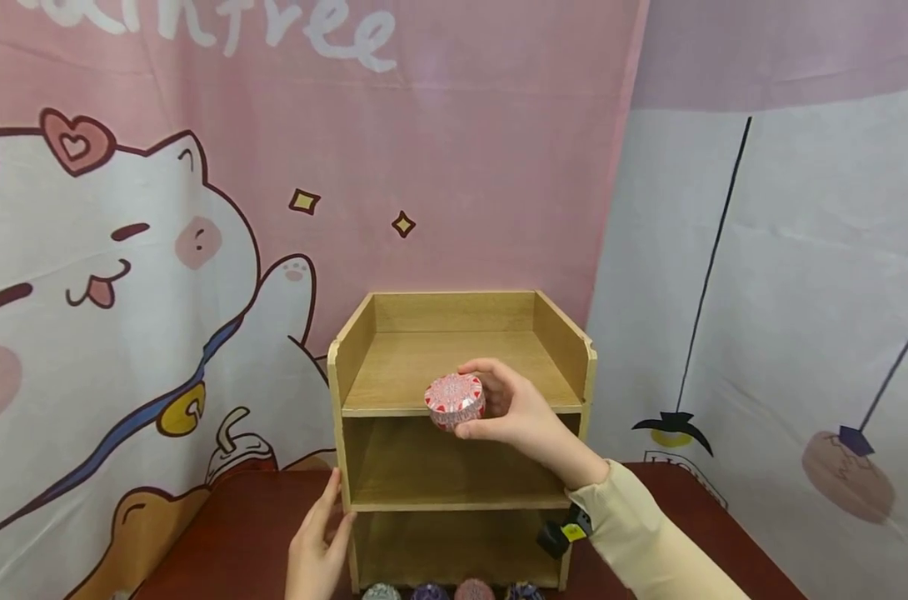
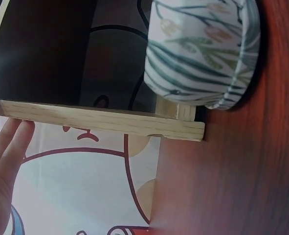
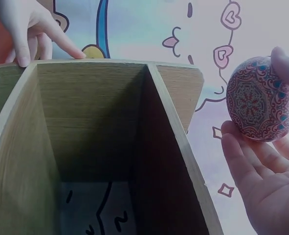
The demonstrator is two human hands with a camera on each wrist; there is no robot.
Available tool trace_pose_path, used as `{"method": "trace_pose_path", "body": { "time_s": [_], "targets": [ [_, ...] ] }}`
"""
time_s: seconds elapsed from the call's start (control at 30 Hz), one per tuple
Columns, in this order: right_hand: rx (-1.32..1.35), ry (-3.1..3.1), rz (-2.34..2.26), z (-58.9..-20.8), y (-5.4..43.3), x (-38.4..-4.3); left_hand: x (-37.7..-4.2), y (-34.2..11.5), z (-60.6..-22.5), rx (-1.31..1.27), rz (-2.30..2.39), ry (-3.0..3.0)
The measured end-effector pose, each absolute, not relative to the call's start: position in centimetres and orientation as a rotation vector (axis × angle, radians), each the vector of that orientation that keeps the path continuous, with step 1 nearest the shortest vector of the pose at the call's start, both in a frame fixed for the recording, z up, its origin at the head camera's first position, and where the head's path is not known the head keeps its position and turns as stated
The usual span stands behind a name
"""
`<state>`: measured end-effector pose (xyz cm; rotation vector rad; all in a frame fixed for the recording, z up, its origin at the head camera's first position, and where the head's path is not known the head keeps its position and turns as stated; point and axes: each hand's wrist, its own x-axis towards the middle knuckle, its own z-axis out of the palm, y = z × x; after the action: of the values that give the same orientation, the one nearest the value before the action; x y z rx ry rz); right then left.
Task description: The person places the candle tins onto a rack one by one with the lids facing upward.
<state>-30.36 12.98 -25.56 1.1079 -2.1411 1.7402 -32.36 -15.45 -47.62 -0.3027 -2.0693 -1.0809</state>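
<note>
A small round tin (image 1: 454,398) with a red-and-white patterned lid is pinched between the thumb and fingers of my right hand (image 1: 517,417). It is held in front of the wooden shelf (image 1: 454,505), level with the front edge of its top board. The right wrist view shows the ornate lid (image 3: 256,100) beside the shelf, with my right hand (image 3: 269,183) around its edge. My left hand (image 1: 319,542) rests against the shelf's left side panel, fingers fairly straight on its outer face and thumb near the front edge; the left wrist view shows these fingers (image 2: 10,147) too.
Several patterned tins, among them a pink one (image 1: 474,591), stand in front of the shelf at the bottom of the head view. A white leaf-patterned tin (image 2: 203,54) is close to the left wrist camera. The dark red table (image 1: 222,533) meets a cartoon-printed cloth (image 1: 484,167).
</note>
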Motion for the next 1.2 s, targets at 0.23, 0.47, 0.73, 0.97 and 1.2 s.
{"method": "trace_pose_path", "body": {
  "time_s": [0.23,0.47,0.73,0.97,1.2],
  "targets": [
    [1.074,-2.194,1.752,-24.7,12.4,-31.1,-32.4,-15.3,-47.5,-0.297,-1.102,-2.053],
    [1.038,-2.227,1.771,-23.8,11.9,-31.9,-32.5,-15.4,-47.5,-0.311,-1.093,-2.022],
    [1.018,-2.23,1.766,-23.2,11.1,-32.8,-32.4,-15.4,-47.6,-0.314,-1.1,-2.03],
    [1.009,-2.223,1.783,-22.3,9.8,-33.2,-32.5,-15.3,-47.5,-0.293,-1.096,-2.033],
    [1.019,-2.226,1.775,-21.8,8.5,-33.8,-32.5,-15.2,-47.7,-0.28,-1.101,-2.013]
  ]
}}
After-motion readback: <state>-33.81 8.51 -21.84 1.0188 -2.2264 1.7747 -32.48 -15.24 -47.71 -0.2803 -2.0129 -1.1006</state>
